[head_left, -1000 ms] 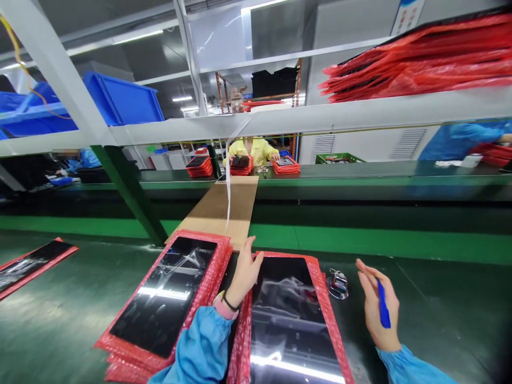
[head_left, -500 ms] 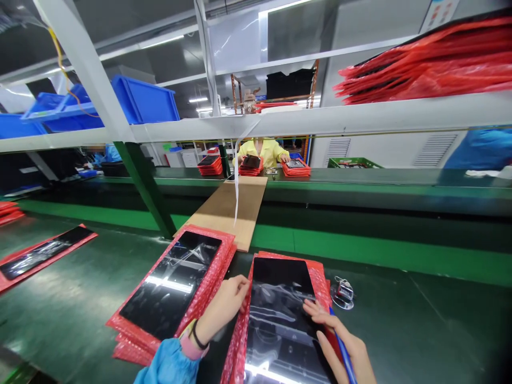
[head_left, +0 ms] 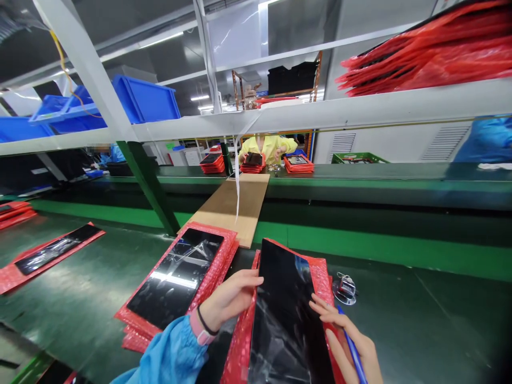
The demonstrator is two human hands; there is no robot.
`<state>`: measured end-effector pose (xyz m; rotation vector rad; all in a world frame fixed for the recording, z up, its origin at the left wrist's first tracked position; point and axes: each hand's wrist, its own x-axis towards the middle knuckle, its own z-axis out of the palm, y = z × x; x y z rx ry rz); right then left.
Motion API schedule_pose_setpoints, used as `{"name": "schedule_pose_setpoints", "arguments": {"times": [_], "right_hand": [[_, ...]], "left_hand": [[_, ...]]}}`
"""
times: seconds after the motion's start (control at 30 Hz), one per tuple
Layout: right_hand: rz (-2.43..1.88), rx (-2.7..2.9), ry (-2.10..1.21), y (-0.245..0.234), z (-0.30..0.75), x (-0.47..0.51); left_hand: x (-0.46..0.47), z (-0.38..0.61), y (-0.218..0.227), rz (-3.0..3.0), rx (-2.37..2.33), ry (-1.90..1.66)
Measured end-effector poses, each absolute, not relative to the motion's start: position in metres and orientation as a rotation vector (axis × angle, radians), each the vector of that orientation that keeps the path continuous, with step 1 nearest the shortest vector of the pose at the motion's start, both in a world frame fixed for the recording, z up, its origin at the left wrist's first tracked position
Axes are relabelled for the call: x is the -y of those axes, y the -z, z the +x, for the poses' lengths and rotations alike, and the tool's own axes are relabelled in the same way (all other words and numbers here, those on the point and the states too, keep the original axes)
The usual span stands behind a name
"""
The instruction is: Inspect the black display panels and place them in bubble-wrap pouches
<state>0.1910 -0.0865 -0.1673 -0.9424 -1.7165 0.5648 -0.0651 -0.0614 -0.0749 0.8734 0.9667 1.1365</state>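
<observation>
My left hand (head_left: 236, 298) pinches the left edge of a glossy black glass screen panel (head_left: 286, 314), thumb and fingers together at that edge. The panel's left side is raised and tilted off the red bubble-wrap bags (head_left: 319, 269) beneath it. My right hand (head_left: 348, 338) holds a blue pen (head_left: 352, 349) in the crook of the hand, its fingertips resting along the panel's right edge. Left of my left hand, a second black panel (head_left: 176, 280) lies on another stack of red bubble-wrap bags (head_left: 222, 266).
A small clear-and-metal object (head_left: 344, 289) sits on the green bench right of the stack. A brown board (head_left: 236, 205) spans to the far bench, where a person in yellow (head_left: 276, 146) works. A green post (head_left: 150, 189) and white shelf (head_left: 280, 120) stand in front.
My left hand has taken hold of the panel's left edge and lifted it, so the panel now tilts. My right hand stays near its right edge with the pen. The far person's arm has risen.
</observation>
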Motion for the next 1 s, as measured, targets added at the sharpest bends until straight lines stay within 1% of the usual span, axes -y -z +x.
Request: {"name": "schedule_pose_setpoints", "arguments": {"times": [0.17, 0.3, 0.4, 0.53, 0.67, 0.8, 0.9, 1.0], "right_hand": [[-0.923, 1.600, -0.649, 0.171, 0.193, 0.083], [-0.879, 1.506, -0.720, 0.171, 0.196, 0.083], [-0.832, 1.410, -0.807, 0.172, 0.199, 0.083], [-0.803, 1.296, -0.912, 0.175, 0.201, 0.083], [-0.817, 1.227, -0.945, 0.170, 0.201, 0.082], [-0.843, 1.181, -0.920, 0.164, 0.198, 0.081], [-0.951, 1.217, -0.935, 0.167, 0.201, 0.081], [-1.102, 1.266, -0.972, 0.174, 0.206, 0.081]], "left_hand": [[0.058, -0.044, 0.072, 0.660, -0.695, -0.955], [0.061, -0.043, 0.070, 0.744, -0.605, -1.026], [0.067, -0.061, 0.062, 0.842, -0.692, -1.160], [0.072, -0.113, 0.045, 0.901, -0.835, -1.345], [0.069, -0.186, 0.038, 0.857, -0.968, -1.275], [0.063, -0.250, 0.047, 0.784, -1.099, -1.299], [0.060, -0.275, 0.055, 0.766, -1.192, -1.270], [0.052, -0.285, 0.058, 0.906, -1.416, -1.217]]}}
